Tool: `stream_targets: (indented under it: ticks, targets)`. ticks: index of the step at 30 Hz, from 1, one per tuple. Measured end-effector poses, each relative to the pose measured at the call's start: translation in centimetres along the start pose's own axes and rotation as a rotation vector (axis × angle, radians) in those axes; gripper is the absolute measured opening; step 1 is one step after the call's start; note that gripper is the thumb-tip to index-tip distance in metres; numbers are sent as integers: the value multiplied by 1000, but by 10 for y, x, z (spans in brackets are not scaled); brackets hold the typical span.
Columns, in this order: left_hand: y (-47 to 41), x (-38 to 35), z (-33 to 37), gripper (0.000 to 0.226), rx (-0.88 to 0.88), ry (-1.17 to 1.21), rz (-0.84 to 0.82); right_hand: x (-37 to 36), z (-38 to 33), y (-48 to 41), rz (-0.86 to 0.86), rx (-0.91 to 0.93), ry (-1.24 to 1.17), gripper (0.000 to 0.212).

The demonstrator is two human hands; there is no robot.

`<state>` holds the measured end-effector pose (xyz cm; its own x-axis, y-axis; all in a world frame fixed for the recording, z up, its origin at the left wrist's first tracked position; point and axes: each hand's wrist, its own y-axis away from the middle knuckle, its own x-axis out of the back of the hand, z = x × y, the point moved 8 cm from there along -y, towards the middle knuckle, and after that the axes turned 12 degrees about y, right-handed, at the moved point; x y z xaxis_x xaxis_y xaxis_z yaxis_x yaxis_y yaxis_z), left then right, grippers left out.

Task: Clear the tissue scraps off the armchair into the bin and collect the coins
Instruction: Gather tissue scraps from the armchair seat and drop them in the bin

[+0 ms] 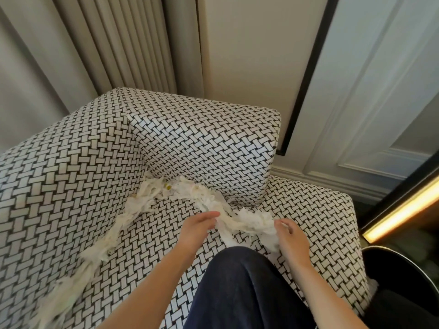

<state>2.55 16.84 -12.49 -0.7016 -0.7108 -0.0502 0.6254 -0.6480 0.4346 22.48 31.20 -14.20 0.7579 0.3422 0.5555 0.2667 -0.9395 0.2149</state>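
Setting: pleated curtain (pixel 123 43) at 11 o'clock, panelled wall (pixel 370 96) at 1 o'clock, lit strip (pixel 401 210) at 3 o'clock.

Item 1. Armchair (pixel 71 186), black-and-white basket-weave upholstery, filling the centre of view; a knee in dark cloth (pixel 240 288) rests on the seat at 6 o'clock.

Item 2. Tissue scraps (pixel 164 193), white and shredded. They lie in a ragged band along the seat's back crease, from 12 o'clock of the hands down the armrest side to 8 o'clock. A denser clump (pixel 251 222) sits on the seat between the two hands.

Item 3. Coins: one small yellowish spot (pixel 168 186) shows among the scraps near the crease; too small to confirm as a coin. No others visible.

Item 4. Bin (pixel 399 269), dark, round rim, on the floor at 4 o'clock, just beside the seat edge.

Item 5. Left hand (pixel 197 229): fingers extended and loosely together, tips touching the clump's left edge; not closed round anything.

Item 6. Right hand (pixel 293 241): fingers curled, pressing the clump's right side; whether it has a firm pinch cannot be told.

Step in hand, by judgement: gathering the nearest clump between both hands. Next move likely calls for closing both hands on it and carrying it toward 4 o'clock over the bin, watching for coins buried in the paper.
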Motion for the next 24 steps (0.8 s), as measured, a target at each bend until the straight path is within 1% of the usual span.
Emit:
stream_targets:
  ticks: [2,4,7,9,11,12,15,17,20,24]
  targets:
    - [-1,-1,8,21,-47,-54,-7,2,5,-1,-27,10,17,12]
    - [-2,-2,16,16,-93,-88,4,6,6,-2,5,60,118,18]
    - [-2,-3,25,7,-151,-147,30,9,1,-3,77,154,463,49]
    - [0,-3,30,9,-171,-187,55,2,-13,1,13,253,641,59]
    - [2,-3,33,12,-185,-204,83,-9,-28,8,-87,378,788,60]
    - [3,-2,35,13,-190,-207,92,-15,-33,10,-127,432,860,57]
    - [7,-1,42,20,-205,-184,101,-26,-49,15,-181,547,1005,35]
    - [10,1,50,24,-224,-183,107,-24,-55,14,-139,563,997,22]
    - [13,2,62,30,-252,-204,111,-12,-61,10,-30,524,878,21]
    - [14,-6,76,32,-266,-217,80,15,-66,2,75,440,567,16]
